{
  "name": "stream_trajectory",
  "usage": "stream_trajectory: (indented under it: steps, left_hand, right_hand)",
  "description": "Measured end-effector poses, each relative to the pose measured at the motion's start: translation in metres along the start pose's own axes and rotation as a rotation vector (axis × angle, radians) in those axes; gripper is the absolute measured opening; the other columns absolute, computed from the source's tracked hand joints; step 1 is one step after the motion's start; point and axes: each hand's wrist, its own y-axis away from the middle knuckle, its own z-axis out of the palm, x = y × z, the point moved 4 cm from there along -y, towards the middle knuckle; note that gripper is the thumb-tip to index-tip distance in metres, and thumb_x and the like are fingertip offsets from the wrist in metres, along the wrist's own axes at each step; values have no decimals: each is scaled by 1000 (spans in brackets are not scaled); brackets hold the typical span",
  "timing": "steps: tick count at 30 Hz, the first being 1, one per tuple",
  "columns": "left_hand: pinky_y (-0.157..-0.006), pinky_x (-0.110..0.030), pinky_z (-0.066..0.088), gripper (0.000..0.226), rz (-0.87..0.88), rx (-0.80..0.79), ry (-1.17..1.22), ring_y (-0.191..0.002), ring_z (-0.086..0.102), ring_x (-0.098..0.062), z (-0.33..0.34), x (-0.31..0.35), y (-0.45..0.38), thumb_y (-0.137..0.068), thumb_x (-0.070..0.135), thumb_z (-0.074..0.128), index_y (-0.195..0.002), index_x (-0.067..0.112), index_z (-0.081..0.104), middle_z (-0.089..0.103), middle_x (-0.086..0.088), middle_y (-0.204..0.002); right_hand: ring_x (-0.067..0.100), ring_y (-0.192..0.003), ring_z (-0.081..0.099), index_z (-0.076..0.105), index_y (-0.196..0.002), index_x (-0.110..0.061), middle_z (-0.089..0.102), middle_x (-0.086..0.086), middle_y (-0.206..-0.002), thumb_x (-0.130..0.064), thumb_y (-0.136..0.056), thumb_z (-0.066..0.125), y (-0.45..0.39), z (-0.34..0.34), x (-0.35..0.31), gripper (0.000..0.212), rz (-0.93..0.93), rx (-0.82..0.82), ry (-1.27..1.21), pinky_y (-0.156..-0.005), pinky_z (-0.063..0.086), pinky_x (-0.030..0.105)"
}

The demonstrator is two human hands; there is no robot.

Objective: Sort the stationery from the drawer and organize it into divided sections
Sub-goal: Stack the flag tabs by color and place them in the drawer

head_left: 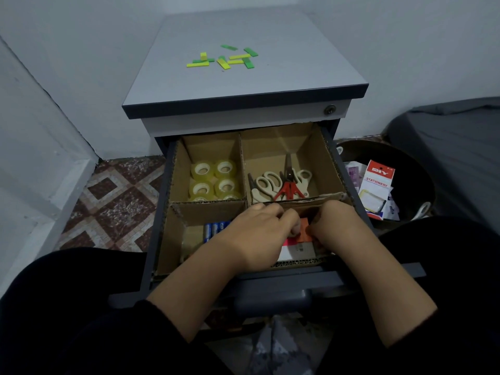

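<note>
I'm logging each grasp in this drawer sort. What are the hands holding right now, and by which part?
Both the left hand and right hand pinch the orange paper pad at its upper edge; the exact grip is partly hidden.

Both hands (pixel 295 226) in front-right drawer (pixel 162 212) section, pinching orange notes (pixel 302 231); tape rolls (pixel 213 180) back-left, scissors (pixel 281 182) back-right.

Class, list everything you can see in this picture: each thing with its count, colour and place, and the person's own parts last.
tape rolls: at least six, clear yellowish, back-left section
scissors: several, cream and red handled, back-right section
batteries: about three, blue, front-left section
sticky notes: orange and pink, front-right section
paper strips: green and yellow, cabinet top
stationery pack: one, red and white, black bin on right
left hand: pinching sticky notes
right hand: pinching sticky notes
</note>
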Motion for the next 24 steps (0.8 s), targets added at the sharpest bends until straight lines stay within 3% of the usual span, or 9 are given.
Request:
stream_trajectory:
  steps: [9, 16, 24]
  left_hand:
    - [-87, -27, 26, 39, 0, -18, -65, -102, 38, -21, -1, 3, -2, -90, 8, 41, -122, 31, 38, 44, -3, -123]
    - [-86, -27, 24, 40, -1, -17, -57, -102, 38, -21, 0, 2, -3, -88, 7, 42, -119, 31, 37, 44, -3, -122]
    - [-90, -30, 32, 39, 0, -15, -28, -100, 38, -21, 2, -1, -2, -88, 7, 42, -118, 31, 38, 44, -1, -119]
  right_hand:
    - [26, -80, 66, 67, -84, -6, 66, 11, -84, -11, -85, 58, 0, 0, 0, 10, -16, -12, 10, -65, 49, 26]
    - [23, -69, 60, 68, -84, -6, 62, 8, -76, -13, -85, 58, 0, -1, -1, 12, -22, 1, 15, -47, 38, 20]
    - [28, -84, 66, 69, -86, -6, 68, 13, -89, -15, -85, 60, 1, -3, -3, 13, -7, -29, 17, -69, 51, 28]
